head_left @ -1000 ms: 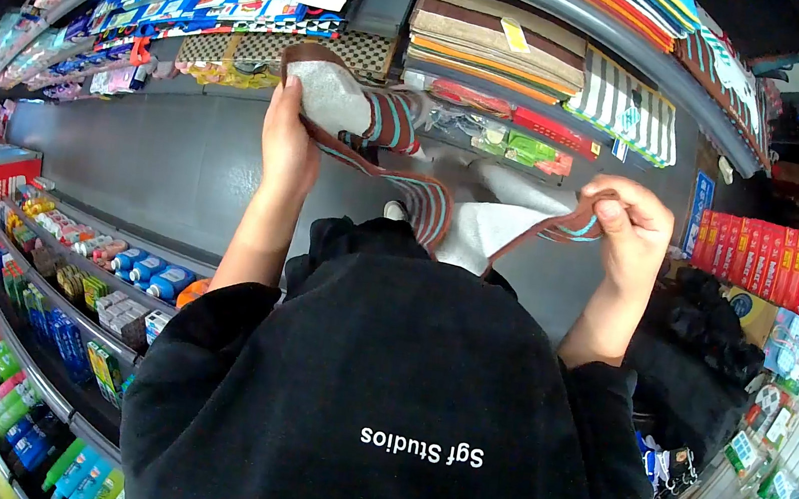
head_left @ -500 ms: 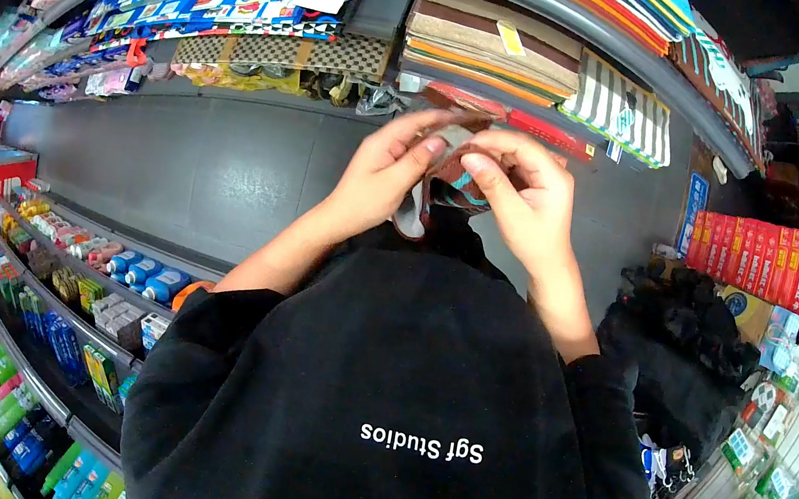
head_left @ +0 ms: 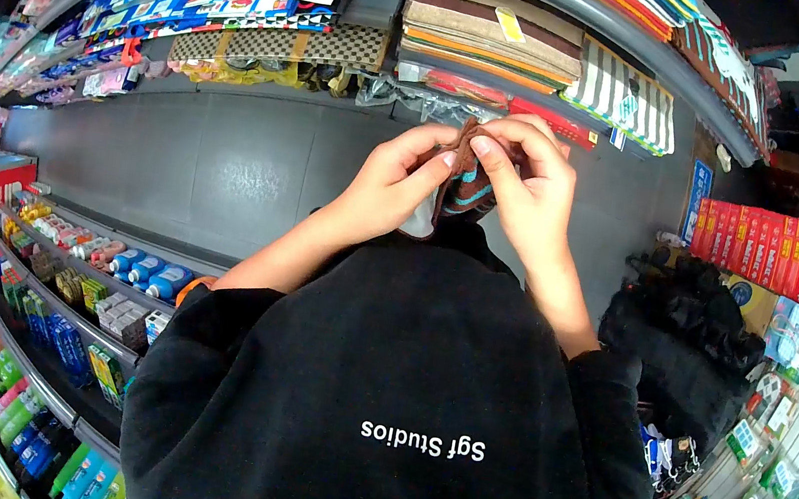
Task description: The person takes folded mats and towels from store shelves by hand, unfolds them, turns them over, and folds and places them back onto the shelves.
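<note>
A brown cloth with turquoise stripes and a pale grey backing [head_left: 468, 190] is bunched between my two hands, above the dark floor. My left hand [head_left: 396, 181] pinches its left edge between thumb and fingers. On the other side my right hand [head_left: 527, 180] grips the top edge, its thumb close to the left thumb. The cloth's lower part hangs down in front of the black shirt [head_left: 386, 349], and some of it is hidden behind the fingers.
Folded mats [head_left: 494, 30] and a striped towel [head_left: 626, 98] lie on the shelf ahead. Bottles [head_left: 154, 275] line shelves at the left. Red packages [head_left: 772, 253] stand at the right beside a black furry heap [head_left: 692, 328].
The cloth was stretched wide between my hands. Both hands have since come together at the middle, and the cloth is now gathered with its edges close to each other.
</note>
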The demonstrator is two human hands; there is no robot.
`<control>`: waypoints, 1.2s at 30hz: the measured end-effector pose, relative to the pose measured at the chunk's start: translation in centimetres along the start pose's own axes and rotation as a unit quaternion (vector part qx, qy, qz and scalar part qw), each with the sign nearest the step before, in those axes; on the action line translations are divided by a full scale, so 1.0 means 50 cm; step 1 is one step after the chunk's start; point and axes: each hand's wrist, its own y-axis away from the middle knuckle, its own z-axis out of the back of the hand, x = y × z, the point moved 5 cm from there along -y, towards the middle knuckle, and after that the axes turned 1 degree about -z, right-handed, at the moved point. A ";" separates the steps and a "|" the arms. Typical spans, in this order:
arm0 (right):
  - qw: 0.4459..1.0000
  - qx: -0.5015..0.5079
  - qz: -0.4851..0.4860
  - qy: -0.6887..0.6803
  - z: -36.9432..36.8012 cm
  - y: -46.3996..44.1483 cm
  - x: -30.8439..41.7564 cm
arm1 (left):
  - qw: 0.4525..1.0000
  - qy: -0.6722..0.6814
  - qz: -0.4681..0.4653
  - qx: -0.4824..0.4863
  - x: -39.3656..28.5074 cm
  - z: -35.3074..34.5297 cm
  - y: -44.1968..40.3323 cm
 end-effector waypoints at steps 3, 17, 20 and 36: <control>1.000 0.004 -0.016 0.006 0.003 0.002 -0.006 | 0.997 -0.062 -0.044 0.000 -0.008 0.000 0.001; 0.982 0.105 0.107 0.111 -0.011 0.005 0.019 | 0.996 -0.076 -0.051 0.007 0.004 0.001 0.007; 0.984 0.108 0.081 0.112 -0.008 0.010 0.012 | 0.993 -0.099 -0.061 0.005 0.000 0.001 0.008; 0.992 -0.024 0.120 0.036 0.052 0.014 0.038 | 0.934 -0.337 -0.017 -0.118 0.046 0.066 0.008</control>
